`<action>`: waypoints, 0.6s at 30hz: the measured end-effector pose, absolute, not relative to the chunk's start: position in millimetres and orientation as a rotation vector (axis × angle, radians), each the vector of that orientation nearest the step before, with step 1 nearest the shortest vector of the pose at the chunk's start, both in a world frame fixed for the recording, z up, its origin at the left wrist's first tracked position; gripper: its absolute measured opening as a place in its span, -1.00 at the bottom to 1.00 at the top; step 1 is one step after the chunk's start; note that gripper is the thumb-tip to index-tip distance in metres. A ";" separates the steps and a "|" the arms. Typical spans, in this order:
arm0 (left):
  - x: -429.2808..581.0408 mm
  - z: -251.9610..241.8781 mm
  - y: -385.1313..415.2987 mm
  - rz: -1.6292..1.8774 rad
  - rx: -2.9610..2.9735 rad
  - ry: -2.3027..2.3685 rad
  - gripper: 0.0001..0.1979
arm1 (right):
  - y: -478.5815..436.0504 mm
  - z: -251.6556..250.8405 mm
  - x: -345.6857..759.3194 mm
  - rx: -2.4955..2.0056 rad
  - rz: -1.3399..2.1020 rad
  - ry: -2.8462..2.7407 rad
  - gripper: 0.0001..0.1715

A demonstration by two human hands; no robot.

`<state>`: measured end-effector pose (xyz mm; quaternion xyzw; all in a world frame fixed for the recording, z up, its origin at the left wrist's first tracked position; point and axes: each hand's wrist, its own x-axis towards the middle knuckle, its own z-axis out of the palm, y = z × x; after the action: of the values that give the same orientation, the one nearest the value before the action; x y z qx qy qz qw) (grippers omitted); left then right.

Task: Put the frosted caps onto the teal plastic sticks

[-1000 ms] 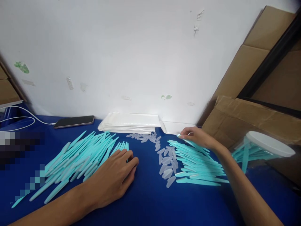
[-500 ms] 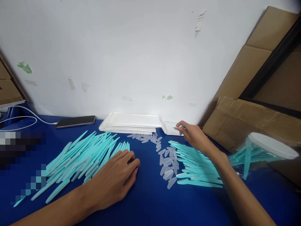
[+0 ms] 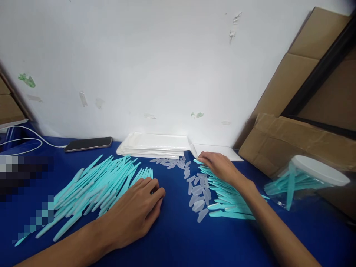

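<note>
My left hand [image 3: 139, 209] is curled around several turquoise eyebrow razors [image 3: 145, 172], whose tapered handle ends stick out past the knuckles. Its fingertips are hidden under the hand. A loose heap of the same razors, some with caps on, lies left of it. At the top of the right-hand row of razors [image 3: 230, 214], my right hand [image 3: 218, 165] pinches one razor by its tip end [image 3: 197, 161]. The rest of that razor runs out of sight beneath the hand. Translucent blade caps [image 3: 197, 190] are scattered between the two groups.
A stack of white packets [image 3: 155, 142] and a flat white sheet [image 3: 228, 152] lie against the wall. A phone [image 3: 88, 144] with a white cable is at the back left. To the right, a clear white-lidded jar [image 3: 319, 170] of razors lies tilted near cardboard boxes [image 3: 300, 144].
My right hand has come down from over the white sheet to the far end of the razor row, carrying a razor. My left hand has stayed in place.
</note>
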<state>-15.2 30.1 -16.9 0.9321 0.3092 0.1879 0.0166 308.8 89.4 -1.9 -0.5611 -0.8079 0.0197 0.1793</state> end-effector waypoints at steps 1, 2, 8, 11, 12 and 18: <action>-15.2 -17.0 30.1 0.588 2.899 0.958 -0.82 | 89.8 -2.6 308.6 -1.568 0.056 -2.276 -0.64; -15.3 -17.0 30.0 0.592 2.901 0.956 -0.82 | 90.2 -3.3 308.3 -1.552 0.055 -2.262 -0.64; -14.9 -15.5 29.6 0.596 2.902 0.956 -0.82 | 90.5 -3.3 303.1 -1.475 0.057 -2.096 -0.67; -14.6 -15.4 29.6 0.597 2.899 0.953 -0.80 | 87.9 2.4 297.3 -1.429 0.062 -1.992 -0.62; -14.5 -15.5 29.8 0.597 2.898 0.953 -0.80 | 86.6 4.9 295.1 -1.407 0.070 -1.961 -0.61; -14.3 -15.6 30.2 0.591 2.889 0.955 -0.81 | 80.1 13.5 286.8 -1.319 0.183 -1.893 -0.60</action>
<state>-14.3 30.2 -15.6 0.9319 0.3080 0.1905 0.0210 286.8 80.1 13.5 -0.5219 -0.7489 0.0724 0.4019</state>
